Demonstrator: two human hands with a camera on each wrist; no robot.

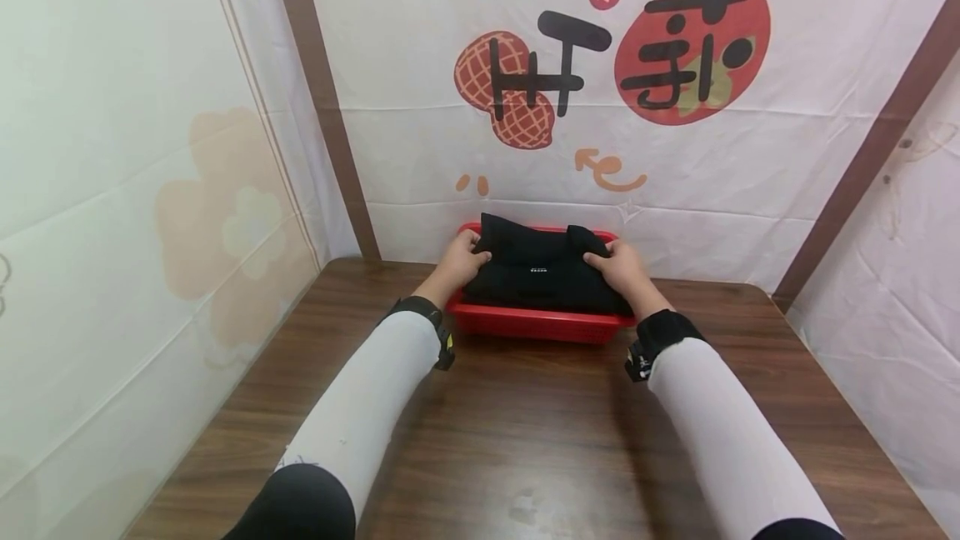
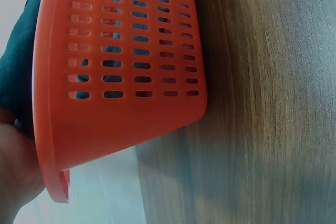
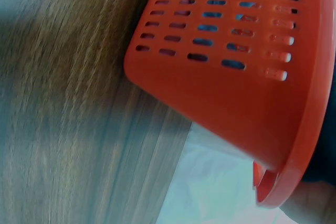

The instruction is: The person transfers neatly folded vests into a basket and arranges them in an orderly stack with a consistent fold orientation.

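Observation:
A folded black garment (image 1: 536, 277) with small white lettering lies in a red plastic basket (image 1: 536, 325) at the table's far side. My left hand (image 1: 459, 260) pinches the garment's left edge, thumb on top, right at the basket's rim. On the opposite side my right hand (image 1: 622, 269) grips the right edge the same way. In the left wrist view the slotted wall of the basket (image 2: 126, 114) fills the middle, with dark cloth (image 2: 21, 56) above its rim. The right wrist view shows the basket's other corner (image 3: 226, 98); most of that hand is hidden behind it.
The brown wood-grain table (image 1: 525, 440) stretches from the basket toward me. A white printed cloth (image 1: 405, 148) hangs close behind the basket, and another cloth (image 1: 112, 232) hangs along the left side. A black strap with a device (image 1: 420, 311) sits on each wrist.

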